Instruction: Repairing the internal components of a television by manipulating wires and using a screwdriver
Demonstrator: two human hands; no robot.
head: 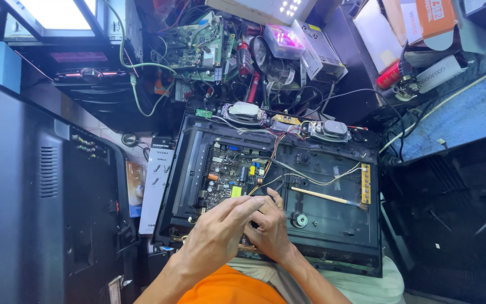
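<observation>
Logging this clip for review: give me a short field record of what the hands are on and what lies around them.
setting: crowded electronics repair bench
main item: opened television back, lying flat
left hand: over the right, at the circuit board
right hand: fingers at the board's edge; held item hidden
nearby: brush, two speakers

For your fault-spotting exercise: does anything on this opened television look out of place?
Yes: a wooden-handled brush lies loose and slanted across the opened television's back panel, right of both hands, beside loose wires.
</observation>
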